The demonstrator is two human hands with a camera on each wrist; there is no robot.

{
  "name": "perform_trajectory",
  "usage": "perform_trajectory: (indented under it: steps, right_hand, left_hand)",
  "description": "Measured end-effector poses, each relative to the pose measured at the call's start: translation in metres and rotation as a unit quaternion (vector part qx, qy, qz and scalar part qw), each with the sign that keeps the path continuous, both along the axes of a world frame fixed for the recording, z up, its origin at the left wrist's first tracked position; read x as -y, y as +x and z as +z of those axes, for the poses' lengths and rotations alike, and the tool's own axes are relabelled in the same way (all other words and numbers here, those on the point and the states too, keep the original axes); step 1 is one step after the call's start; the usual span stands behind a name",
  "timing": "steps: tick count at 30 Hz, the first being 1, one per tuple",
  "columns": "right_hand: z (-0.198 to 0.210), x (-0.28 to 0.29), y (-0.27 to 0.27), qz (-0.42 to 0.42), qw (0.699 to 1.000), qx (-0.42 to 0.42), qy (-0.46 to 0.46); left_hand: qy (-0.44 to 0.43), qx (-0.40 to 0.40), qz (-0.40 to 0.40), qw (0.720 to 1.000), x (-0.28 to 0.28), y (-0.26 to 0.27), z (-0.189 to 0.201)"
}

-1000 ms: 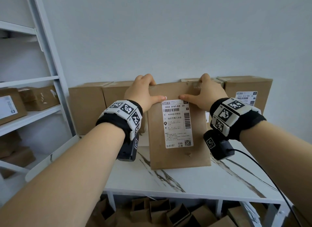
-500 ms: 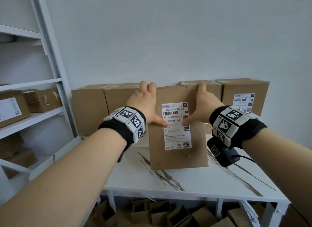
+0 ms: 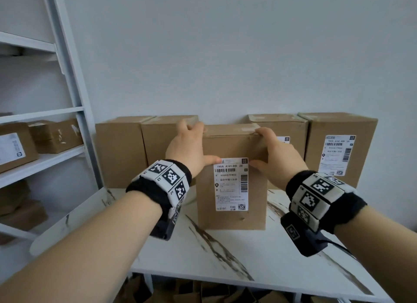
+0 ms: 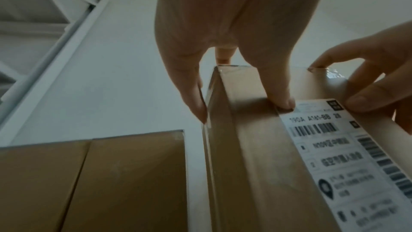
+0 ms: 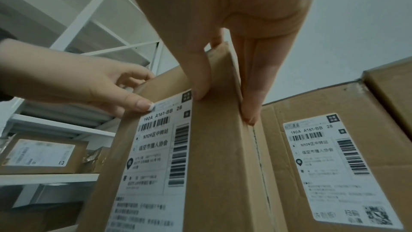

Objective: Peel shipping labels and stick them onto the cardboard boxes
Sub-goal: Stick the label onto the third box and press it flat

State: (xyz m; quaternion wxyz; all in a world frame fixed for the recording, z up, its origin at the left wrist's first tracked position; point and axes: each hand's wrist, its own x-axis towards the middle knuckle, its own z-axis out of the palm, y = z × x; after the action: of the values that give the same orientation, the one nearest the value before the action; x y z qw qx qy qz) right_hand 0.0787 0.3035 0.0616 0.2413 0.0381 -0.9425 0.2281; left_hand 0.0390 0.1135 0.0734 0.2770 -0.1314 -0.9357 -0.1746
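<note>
A brown cardboard box (image 3: pixel 232 219) stands upright on the white marble table (image 3: pixel 225 264), its front toward me. A white shipping label (image 3: pixel 230 185) lies flat on that front. My left hand (image 3: pixel 187 144) grips the box's top left corner, its thumb at the label's top left corner. My right hand (image 3: pixel 279 153) grips the top right corner, its thumb beside the label's top right corner. In the left wrist view the left hand (image 4: pixel 223 24) has its thumb on the box (image 4: pixel 252 165) front and fingers down the side. The right wrist view shows the right hand (image 5: pixel 223 24) doing likewise.
A row of boxes lines the wall behind: two plain ones (image 3: pixel 119 151) at the left, and a labelled one (image 3: pixel 338 149) at the right. A white shelf rack (image 3: pixel 67 77) with more boxes (image 3: pixel 15 144) stands at the left. Cartons (image 3: pixel 180 291) lie under the table.
Half a second ago both thumbs pressed the label halfway down its sides. Now they sit at its top corners, with the fingers over the box's top edge.
</note>
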Motion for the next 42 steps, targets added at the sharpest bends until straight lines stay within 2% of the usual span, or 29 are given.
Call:
perform_trajectory:
  steps: [3,12,20,26,30,32,34,36,42]
  right_hand:
    - [0.003,0.005,-0.007,-0.001,1.000,-0.002,0.004]
    - [0.031,0.014,-0.028,-0.006,0.998,-0.054,-0.015]
    - [0.028,0.011,-0.059,-0.003,0.999,-0.012,-0.037]
    - [0.020,0.010,-0.083,-0.005,1.000,0.013,-0.027]
    - [0.014,0.009,-0.100,-0.023,0.999,0.025,0.000]
    - [0.012,0.009,-0.107,-0.038,0.999,0.021,0.026]
    - [0.011,0.009,-0.114,-0.074,0.993,-0.015,0.086]
    - [0.009,0.005,-0.122,-0.110,0.982,-0.047,0.149]
    - [0.004,-0.014,-0.145,-0.125,0.979,0.024,0.157]
  left_hand:
    - [0.019,0.036,-0.024,0.999,0.005,-0.007,0.000]
    - [0.090,-0.017,-0.058,0.994,0.019,-0.032,0.027]
    - [0.133,0.034,-0.080,0.987,0.013,-0.068,0.015]
    - [0.131,0.046,-0.082,0.987,0.008,-0.094,0.005]
    - [0.096,0.024,-0.051,0.994,0.002,-0.104,-0.001]
    - [0.023,-0.039,-0.021,0.999,-0.002,-0.107,-0.003]
    - [-0.084,-0.097,-0.011,0.992,-0.008,-0.109,-0.006]
    - [-0.142,-0.098,-0.030,0.985,-0.015,-0.112,-0.008]
    - [-0.136,-0.065,-0.029,0.988,-0.024,-0.136,-0.012]
